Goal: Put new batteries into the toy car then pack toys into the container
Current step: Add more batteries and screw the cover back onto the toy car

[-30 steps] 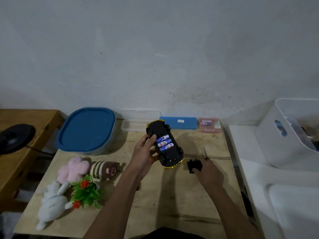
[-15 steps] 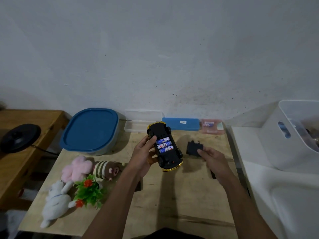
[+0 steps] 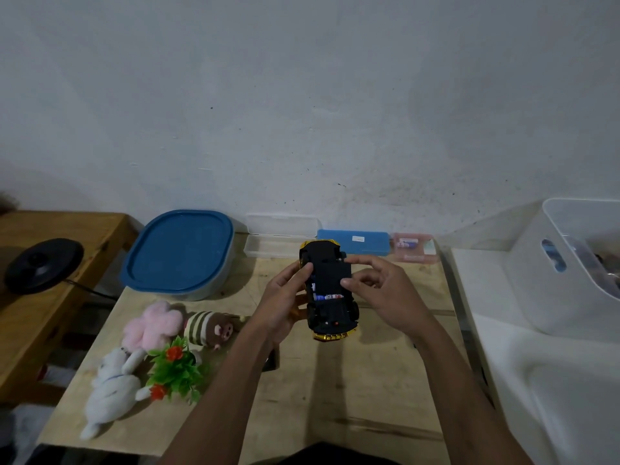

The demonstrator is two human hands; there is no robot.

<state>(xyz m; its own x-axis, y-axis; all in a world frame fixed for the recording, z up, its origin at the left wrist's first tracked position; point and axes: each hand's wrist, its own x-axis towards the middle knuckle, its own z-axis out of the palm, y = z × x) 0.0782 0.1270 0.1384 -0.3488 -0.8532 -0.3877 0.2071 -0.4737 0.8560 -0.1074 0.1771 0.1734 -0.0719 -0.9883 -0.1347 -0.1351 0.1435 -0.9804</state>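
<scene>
A yellow toy car (image 3: 330, 317) is held upside down above the wooden table (image 3: 335, 397), black underside up. My left hand (image 3: 285, 297) grips its left side. My right hand (image 3: 379, 290) holds the black battery cover (image 3: 330, 270) flat over the battery bay, hiding most of it. One blue-and-white battery (image 3: 327, 297) still shows below the cover's edge. A blue-lidded container (image 3: 179, 251) sits at the table's back left. On the front left lie a pink plush (image 3: 151, 325), a striped plush pig (image 3: 209, 328), a white plush (image 3: 110, 391) and a plastic plant (image 3: 176, 369).
A clear case (image 3: 280, 239), a blue case (image 3: 355, 241) and a pink case (image 3: 414, 248) line the wall. A white bin (image 3: 536, 280) stands on the white counter at right. A black round base (image 3: 42, 265) sits on the left wooden bench. A small dark object (image 3: 271, 362) lies under my left forearm.
My right hand picked the black cover up from the table, carried it left and laid it over the car's battery bay. The three exposed batteries are now mostly covered.
</scene>
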